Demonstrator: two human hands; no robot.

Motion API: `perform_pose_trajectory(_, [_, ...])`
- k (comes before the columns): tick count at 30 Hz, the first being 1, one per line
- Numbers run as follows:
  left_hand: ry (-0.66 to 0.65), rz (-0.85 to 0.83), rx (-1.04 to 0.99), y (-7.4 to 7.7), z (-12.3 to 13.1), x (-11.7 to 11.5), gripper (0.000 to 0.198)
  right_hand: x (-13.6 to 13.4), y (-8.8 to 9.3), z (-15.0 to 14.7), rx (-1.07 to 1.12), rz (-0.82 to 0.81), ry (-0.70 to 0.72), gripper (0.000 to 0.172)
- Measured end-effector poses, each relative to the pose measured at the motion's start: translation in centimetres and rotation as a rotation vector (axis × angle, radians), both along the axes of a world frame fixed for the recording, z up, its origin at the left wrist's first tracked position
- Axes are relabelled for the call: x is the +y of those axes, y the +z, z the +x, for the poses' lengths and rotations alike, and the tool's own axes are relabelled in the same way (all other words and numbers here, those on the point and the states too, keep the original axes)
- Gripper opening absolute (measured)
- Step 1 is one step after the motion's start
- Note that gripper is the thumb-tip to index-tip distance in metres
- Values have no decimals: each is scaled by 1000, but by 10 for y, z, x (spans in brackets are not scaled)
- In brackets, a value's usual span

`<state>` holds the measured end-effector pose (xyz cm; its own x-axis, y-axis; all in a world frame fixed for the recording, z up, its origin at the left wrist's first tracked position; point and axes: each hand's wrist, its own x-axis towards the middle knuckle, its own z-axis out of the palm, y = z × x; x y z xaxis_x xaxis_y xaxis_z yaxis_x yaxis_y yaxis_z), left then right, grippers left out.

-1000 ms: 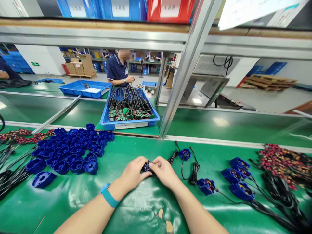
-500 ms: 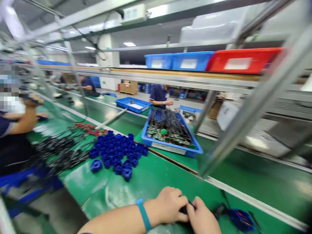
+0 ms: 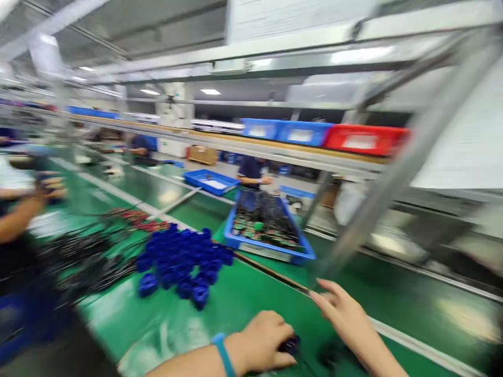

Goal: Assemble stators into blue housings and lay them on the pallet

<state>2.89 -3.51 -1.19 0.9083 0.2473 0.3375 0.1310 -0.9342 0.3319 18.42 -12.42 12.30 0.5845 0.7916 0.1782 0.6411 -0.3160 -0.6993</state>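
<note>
My left hand [image 3: 265,340], with a teal band at the wrist, is closed around a small dark blue round part [image 3: 291,344] low on the green bench. Its fingers cover much of the part. My right hand [image 3: 343,314] is raised to the right of it, apart from my left hand. Its thumb and fingers are spread, with nothing seen between them, and point toward the blue tray [image 3: 271,253]. Black cables with green circuit boards fill that tray. Below my right hand lies a blurred dark object [image 3: 332,356], partly hidden by the forearm.
Many blue plastic caps [image 3: 181,256] lie heaped left of centre, beside black cables [image 3: 90,256]. A slanted metal post [image 3: 377,204] stands at right. Blue and red bins [image 3: 365,139] line the shelf above. A co-worker's arm [image 3: 23,209] is at far left; another person [image 3: 251,173] works behind.
My right hand has left my left hand and the dark part, moving up and forward with its fingers opening. My left hand keeps hold of the part. The view has tilted upward.
</note>
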Motion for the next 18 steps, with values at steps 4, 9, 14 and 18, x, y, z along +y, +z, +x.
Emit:
perform_pose_trajectory(4, [-3, -175, -11, 2, -3, 14, 38, 15, 114, -3, -37, 230, 75, 85])
perform_pose_trajectory(9, [-5, -215, 22, 6, -5, 11, 40, 35, 210, -22, -260, 355, -41, 98])
perform_pose_trajectory(14, [22, -108, -89, -8, -15, 18, 40, 3, 198, -25, -234, 397, 35, 99])
perform_pose_trajectory(18, [72, 38, -169, -16, -10, 24, 34, -65, 128, -22, -174, 429, 62, 91])
